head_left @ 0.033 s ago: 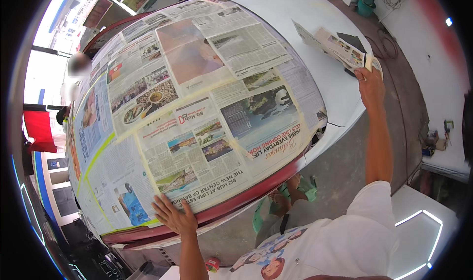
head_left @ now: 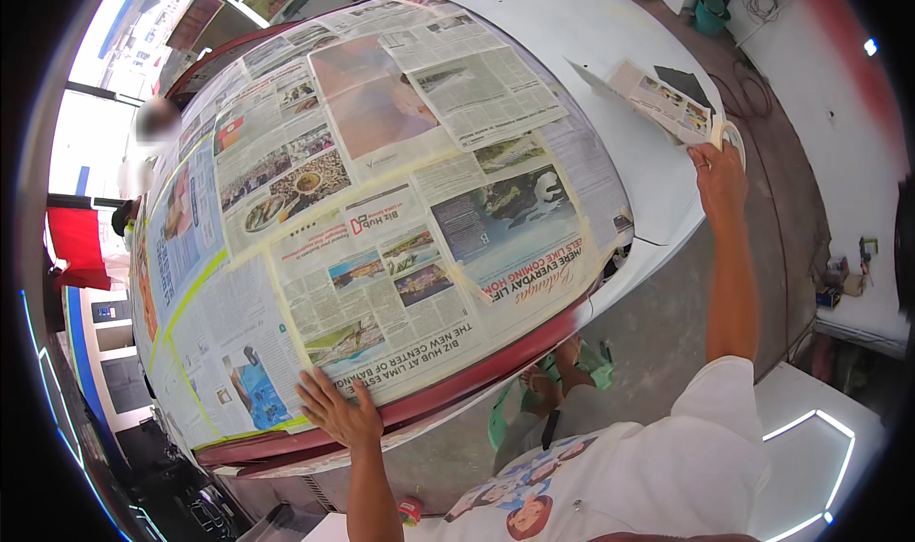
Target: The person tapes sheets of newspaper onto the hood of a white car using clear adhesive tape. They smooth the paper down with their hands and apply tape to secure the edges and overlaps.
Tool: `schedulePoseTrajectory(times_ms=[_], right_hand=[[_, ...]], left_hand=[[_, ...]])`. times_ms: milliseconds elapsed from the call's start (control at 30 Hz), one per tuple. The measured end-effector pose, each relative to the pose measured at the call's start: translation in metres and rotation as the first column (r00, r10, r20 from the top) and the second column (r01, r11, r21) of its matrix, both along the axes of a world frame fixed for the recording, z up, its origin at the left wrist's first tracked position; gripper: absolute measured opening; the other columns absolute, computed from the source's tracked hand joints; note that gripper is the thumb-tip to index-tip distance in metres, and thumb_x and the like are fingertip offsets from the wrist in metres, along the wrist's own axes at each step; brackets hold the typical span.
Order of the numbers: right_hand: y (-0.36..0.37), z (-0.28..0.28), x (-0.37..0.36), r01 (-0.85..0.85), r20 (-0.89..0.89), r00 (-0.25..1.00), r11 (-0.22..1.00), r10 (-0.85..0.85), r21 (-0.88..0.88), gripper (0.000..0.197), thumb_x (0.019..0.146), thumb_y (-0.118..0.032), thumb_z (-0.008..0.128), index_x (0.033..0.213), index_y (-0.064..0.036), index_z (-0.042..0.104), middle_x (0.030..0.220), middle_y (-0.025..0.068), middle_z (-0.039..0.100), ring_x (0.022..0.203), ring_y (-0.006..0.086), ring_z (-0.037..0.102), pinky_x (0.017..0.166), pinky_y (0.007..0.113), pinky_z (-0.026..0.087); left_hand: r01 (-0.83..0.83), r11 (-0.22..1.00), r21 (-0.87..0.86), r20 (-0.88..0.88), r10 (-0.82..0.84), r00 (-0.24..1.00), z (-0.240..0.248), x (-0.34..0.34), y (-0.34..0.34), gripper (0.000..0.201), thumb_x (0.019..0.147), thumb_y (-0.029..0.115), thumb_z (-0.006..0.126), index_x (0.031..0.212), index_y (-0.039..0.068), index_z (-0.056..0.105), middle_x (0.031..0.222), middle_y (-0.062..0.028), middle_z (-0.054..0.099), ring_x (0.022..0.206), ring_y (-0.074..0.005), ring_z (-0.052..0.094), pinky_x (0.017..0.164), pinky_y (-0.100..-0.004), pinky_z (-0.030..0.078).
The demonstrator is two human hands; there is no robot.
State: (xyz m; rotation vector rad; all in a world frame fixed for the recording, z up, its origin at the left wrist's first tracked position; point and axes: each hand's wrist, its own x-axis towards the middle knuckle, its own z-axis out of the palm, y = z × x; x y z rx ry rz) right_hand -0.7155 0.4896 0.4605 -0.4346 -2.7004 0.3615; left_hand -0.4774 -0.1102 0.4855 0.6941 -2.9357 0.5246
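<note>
Sheets of newspaper (head_left: 381,265), edged with strips of masking tape (head_left: 291,327), cover the car's windshield. My left hand (head_left: 338,410) lies flat on the paper by its near edge, fingers spread, holding nothing. Over the white hood, my outstretched right hand (head_left: 720,175) is closed around a cream roll of masking tape (head_left: 721,132). Right beside that roll is a folded newspaper (head_left: 658,102), partly raised off the hood; whether my fingers also grip it I cannot tell.
The white hood (head_left: 572,27) curves away on the far side, with a dark sheet (head_left: 681,82) at its edge. A red trim edge (head_left: 467,375) runs along the near side. A green bucket (head_left: 711,16) and a hose (head_left: 753,94) are on the floor. Someone stands at far left.
My right hand has shifted slightly, and the tape roll shows more clearly. The newspaper beside it has tilted a little. My left hand stays in place on the paper.
</note>
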Motion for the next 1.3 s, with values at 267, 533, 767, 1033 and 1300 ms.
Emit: schedulePoseTrajectory(times_ms=[267,533,767,1033,1300], right_hand=[[-0.049,0.033,0.108,0.082,0.148,0.988,0.959,-0.043,-0.273,0.026,0.085,-0.029,0.079,0.092,-0.0052,0.070,0.089,0.0168,0.065,0.083,0.0382,0.063,0.073,0.047,0.048],[-0.148,0.043,0.199,-0.037,0.030,0.997,0.759,0.075,-0.650,0.031,0.083,-0.027,0.083,0.095,-0.0001,0.072,0.083,0.0178,0.067,0.074,0.0257,0.063,0.069,0.039,0.049],[-0.148,0.057,0.240,-0.071,-0.034,0.958,0.119,0.284,-0.990,0.031,0.097,-0.016,0.067,0.123,0.0009,0.068,0.100,0.0040,0.071,0.084,0.0105,0.063,0.076,0.028,0.052],[-0.106,0.102,0.264,-0.148,-0.103,0.904,0.076,0.416,-0.986,0.038,0.100,-0.009,0.059,0.136,0.0024,0.061,0.108,0.0064,0.070,0.093,0.0113,0.065,0.081,0.028,0.054],[-0.113,0.118,0.309,-0.165,-0.235,0.935,-0.262,0.264,-0.951,0.043,0.094,-0.010,0.068,0.134,0.0040,0.060,0.112,0.0100,0.072,0.090,0.0134,0.067,0.080,0.027,0.055]], left_hand=[[0.050,0.998,0.030,-0.113,-0.046,0.993,0.002,0.009,-0.002,0.080,0.095,0.047,0.060,0.160,0.013,0.028,0.169,-0.0144,0.018,0.156,-0.0398,0.009,0.123,-0.0590,0.010],[-0.049,-0.450,0.892,0.018,-0.072,0.997,0.010,-0.010,0.234,0.062,0.101,0.035,0.065,0.150,0.003,0.044,0.146,-0.0201,0.053,0.128,-0.0286,0.057,0.105,-0.0404,0.046],[-0.201,-0.678,0.707,0.014,-0.271,0.962,-0.005,-0.039,0.297,0.036,0.106,0.030,0.056,0.132,0.005,0.058,0.112,-0.0070,0.068,0.099,-0.0172,0.068,0.087,-0.0344,0.056],[-0.229,-0.584,0.778,-0.112,-0.488,0.865,0.070,-0.014,0.306,0.046,0.099,0.023,0.068,0.135,-0.002,0.052,0.115,-0.0109,0.069,0.102,-0.0152,0.066,0.083,-0.0288,0.055],[-0.074,-0.706,0.705,-0.311,-0.401,0.862,0.064,0.023,0.293,0.032,0.100,0.008,0.063,0.130,-0.003,0.057,0.110,-0.0083,0.072,0.099,-0.0108,0.065,0.088,-0.0261,0.052]])
